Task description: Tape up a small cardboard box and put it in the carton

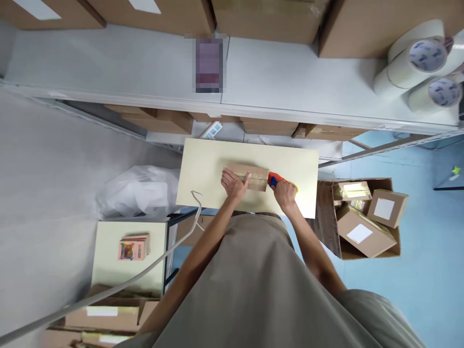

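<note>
A small cardboard box (256, 171) with clear tape along its top lies on the cream tabletop (203, 159). My left hand (235, 186) steadies it, the fingers over its left end and the thumb on its top face. In my right hand (284, 195) is a red and blue tape dispenser (274, 179), gripped by the handle. Its front meets the box's right end, and a yellow edge shows beside my knuckles. The underside of the box and most of the dispenser's handle are hidden.
A large open carton (397, 237) of packed boxes stands right of the table. Tape rolls (416, 63) sit on the grey shelf (290, 77) ahead. A white cable (145, 271) crosses at left, near a plastic bag (136, 193) and a side table (105, 246) with pink boxes (132, 248).
</note>
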